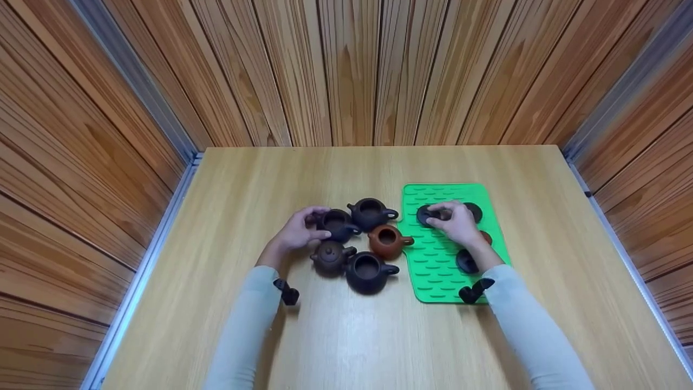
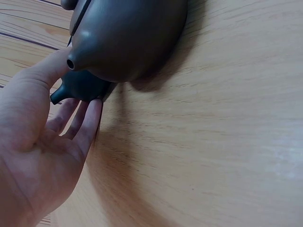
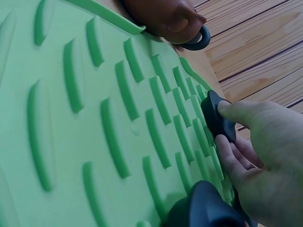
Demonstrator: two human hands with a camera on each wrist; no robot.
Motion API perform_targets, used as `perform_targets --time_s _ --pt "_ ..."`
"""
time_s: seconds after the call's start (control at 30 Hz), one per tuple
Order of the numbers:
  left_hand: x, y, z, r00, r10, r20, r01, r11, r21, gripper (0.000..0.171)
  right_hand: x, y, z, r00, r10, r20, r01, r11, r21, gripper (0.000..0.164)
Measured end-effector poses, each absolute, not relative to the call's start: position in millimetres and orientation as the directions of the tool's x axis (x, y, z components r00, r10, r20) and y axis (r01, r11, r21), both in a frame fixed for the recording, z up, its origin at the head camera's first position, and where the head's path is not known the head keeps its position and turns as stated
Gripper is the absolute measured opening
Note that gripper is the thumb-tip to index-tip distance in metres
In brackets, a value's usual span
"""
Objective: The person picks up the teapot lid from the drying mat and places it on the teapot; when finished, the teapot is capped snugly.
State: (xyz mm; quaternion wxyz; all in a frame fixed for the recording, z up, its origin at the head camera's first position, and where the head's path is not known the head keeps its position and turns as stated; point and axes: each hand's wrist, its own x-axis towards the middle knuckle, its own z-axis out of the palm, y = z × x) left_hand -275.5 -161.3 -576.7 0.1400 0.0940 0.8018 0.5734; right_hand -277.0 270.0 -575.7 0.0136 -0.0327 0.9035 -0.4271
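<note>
A dark lidless teapot (image 1: 337, 222) stands at the left of a teapot cluster, held steady between the thumb and fingers of my left hand (image 1: 296, 230). The left wrist view has that hand (image 2: 52, 142) at the spout side of this teapot (image 2: 87, 86), partly hidden behind a nearer brown teapot (image 2: 132, 38). Over the green mat (image 1: 433, 281), my right hand (image 1: 459, 225) pinches a black teapot lid (image 1: 426, 216). Seen from the right wrist, the thumb lies on one edge of the lid (image 3: 217, 113) and the fingers on the other, close against the mat's ridges.
Around the held teapot are a lidded brown teapot (image 1: 330, 258), two more dark open pots (image 1: 370, 214) and a reddish-brown open teapot (image 1: 386, 242), its handle overlapping the mat's edge. Further lids lie on the mat: black ones (image 1: 466, 261) and a reddish one (image 1: 486, 236) partly behind my wrist.
</note>
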Motion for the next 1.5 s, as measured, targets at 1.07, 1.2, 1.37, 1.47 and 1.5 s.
perform_targets --time_s 1.07,1.2,1.37,1.47,1.5 --pt "-277.9 -159.9 -574.7 -0.945 0.304 -0.121 -0.018 0.319 0.948 0.062 -283.1 266.3 -571.7 -0.999 -0.039 0.02 -0.039 0.58 -0.813 0.024" --pt "-278.1 -159.7 -577.6 -0.946 0.301 -0.121 -0.02 0.319 0.948 0.061 -284.0 264.9 -570.2 -0.999 -0.036 0.031 -0.046 0.579 -0.814 0.024" --pt "-277.6 -160.1 -580.0 -0.945 0.304 -0.122 -0.026 0.301 0.953 0.061 -284.5 262.7 -566.7 -0.999 -0.038 0.026 -0.043 0.576 -0.817 0.024" --pt "-276.5 -160.8 -581.6 -0.946 0.297 -0.13 -0.04 0.292 0.956 0.061 -285.5 261.8 -564.2 -0.999 -0.044 0.022 -0.043 0.57 -0.821 0.024" --pt "-276.4 -161.1 -582.4 -0.947 0.293 -0.133 -0.044 0.29 0.956 0.061 -285.8 261.2 -563.0 -0.999 -0.047 0.022 -0.045 0.567 -0.823 0.024"
